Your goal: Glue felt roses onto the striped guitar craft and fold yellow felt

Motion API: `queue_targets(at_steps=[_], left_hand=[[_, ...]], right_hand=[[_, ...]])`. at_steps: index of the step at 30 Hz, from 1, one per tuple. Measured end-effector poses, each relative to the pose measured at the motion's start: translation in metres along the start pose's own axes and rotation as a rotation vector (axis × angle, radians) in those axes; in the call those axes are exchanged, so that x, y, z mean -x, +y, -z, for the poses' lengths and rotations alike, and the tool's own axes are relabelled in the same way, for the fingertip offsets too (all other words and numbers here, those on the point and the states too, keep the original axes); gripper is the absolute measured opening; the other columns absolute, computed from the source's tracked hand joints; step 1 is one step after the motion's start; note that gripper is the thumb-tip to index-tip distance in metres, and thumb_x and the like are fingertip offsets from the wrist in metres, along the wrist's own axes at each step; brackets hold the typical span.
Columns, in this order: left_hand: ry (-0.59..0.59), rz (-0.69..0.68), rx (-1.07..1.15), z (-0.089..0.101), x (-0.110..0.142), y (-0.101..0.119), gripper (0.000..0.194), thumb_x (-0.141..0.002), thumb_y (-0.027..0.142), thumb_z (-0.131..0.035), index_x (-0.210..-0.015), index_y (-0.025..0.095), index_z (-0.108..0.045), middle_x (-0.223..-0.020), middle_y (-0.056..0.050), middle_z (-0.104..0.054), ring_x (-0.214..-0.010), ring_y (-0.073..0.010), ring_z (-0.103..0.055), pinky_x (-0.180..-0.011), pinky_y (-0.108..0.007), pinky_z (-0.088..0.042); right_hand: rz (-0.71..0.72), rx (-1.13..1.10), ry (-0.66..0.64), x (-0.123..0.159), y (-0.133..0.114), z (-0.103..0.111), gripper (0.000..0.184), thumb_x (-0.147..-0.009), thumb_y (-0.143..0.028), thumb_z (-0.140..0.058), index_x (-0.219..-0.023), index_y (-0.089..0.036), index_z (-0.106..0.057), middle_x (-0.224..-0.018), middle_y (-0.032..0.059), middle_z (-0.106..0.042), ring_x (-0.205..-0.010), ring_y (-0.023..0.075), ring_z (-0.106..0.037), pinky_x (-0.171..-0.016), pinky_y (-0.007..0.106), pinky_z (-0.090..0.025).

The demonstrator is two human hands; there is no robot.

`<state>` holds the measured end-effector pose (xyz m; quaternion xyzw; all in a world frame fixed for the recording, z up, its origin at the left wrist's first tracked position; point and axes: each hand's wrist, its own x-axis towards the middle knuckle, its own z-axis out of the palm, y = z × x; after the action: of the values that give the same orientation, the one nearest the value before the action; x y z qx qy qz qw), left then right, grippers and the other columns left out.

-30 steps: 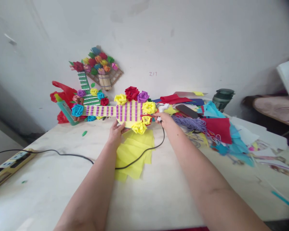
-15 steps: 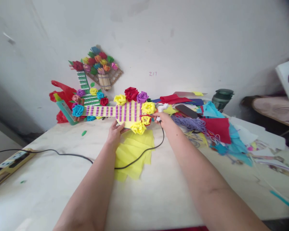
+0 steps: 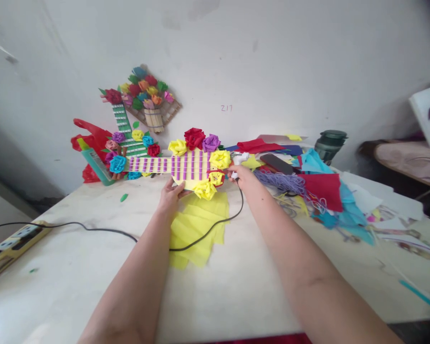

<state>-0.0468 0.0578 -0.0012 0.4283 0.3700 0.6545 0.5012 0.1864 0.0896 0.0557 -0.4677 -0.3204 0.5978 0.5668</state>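
Note:
A guitar-shaped craft piece (image 3: 186, 165) with a pale yellow body, purple strips and strings stands tilted up on the table. Paper roses in red, purple and yellow ring its body. My left hand (image 3: 170, 193) grips the lower edge of the body, thumb in front and fingers partly hidden behind. At the right end, my right hand (image 3: 244, 177) has its fingertips closed at a yellow paper flower with a red edge (image 3: 215, 178). Right behind those fingers is a white glue gun (image 3: 241, 158), partly hidden, with a black cord hanging down. Yellow crepe paper (image 3: 197, 229) lies below.
At left are a power strip (image 3: 14, 246), a glue bottle (image 3: 96, 165), a red plastic bag (image 3: 93, 134) and a green flowered craft (image 3: 123, 122). Purple yarn (image 3: 281, 181), a phone (image 3: 275, 163), crepe paper scraps (image 3: 320, 191) and a dark green bottle (image 3: 330, 144) crowd the right.
The whole view has shifted slightly. Both hands keep their hold on the guitar craft and its flower, with no clear movement.

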Motion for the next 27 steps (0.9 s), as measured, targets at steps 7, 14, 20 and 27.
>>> queue_targets(at_steps=[7, 14, 20, 27], left_hand=[[0.015, -0.069, 0.06, 0.006, -0.004, 0.003, 0.055, -0.067, 0.012, -0.071, -0.118, 0.018, -0.051, -0.082, -0.001, -0.068, -0.057, -0.0111, -0.066, -0.056, -0.018, -0.056], [0.053, -0.071, 0.054, 0.008, -0.003, 0.001, 0.053, -0.067, 0.013, -0.071, -0.117, 0.019, -0.052, -0.08, -0.001, -0.068, -0.055, -0.0096, -0.064, -0.056, -0.018, -0.056], [0.08, -0.088, 0.043, 0.01, -0.002, -0.001, 0.054, -0.067, 0.015, -0.071, -0.117, 0.019, -0.052, -0.084, -0.001, -0.068, -0.057, -0.0099, -0.065, -0.058, -0.019, -0.056], [0.165, -0.114, 0.057, 0.014, -0.007, 0.001, 0.054, -0.068, 0.015, -0.07, -0.119, 0.023, -0.052, -0.088, -0.002, -0.068, -0.057, -0.0096, -0.065, -0.062, -0.023, -0.058]], right_hand=[[-0.014, -0.074, 0.0, 0.0, -0.013, 0.008, 0.017, -0.077, -0.006, -0.053, -0.062, -0.014, -0.048, -0.051, 0.0029, -0.059, -0.039, 0.0057, -0.044, -0.033, 0.014, -0.034], [-0.027, -0.27, 0.046, 0.002, -0.026, 0.019, 0.019, -0.081, -0.007, -0.047, -0.064, -0.016, -0.045, -0.055, 0.0009, -0.055, -0.041, 0.0035, -0.044, -0.036, 0.012, -0.034], [0.009, -0.295, 0.001, 0.005, -0.033, 0.016, 0.021, -0.082, -0.008, -0.044, -0.062, -0.016, -0.044, -0.05, -0.0018, -0.047, -0.038, 0.0028, -0.04, -0.036, 0.012, -0.032], [0.005, -0.287, -0.002, 0.005, -0.027, 0.009, 0.021, -0.079, -0.006, -0.044, -0.061, -0.016, -0.044, -0.048, -0.0016, -0.048, -0.039, 0.004, -0.043, -0.036, 0.013, -0.035]])
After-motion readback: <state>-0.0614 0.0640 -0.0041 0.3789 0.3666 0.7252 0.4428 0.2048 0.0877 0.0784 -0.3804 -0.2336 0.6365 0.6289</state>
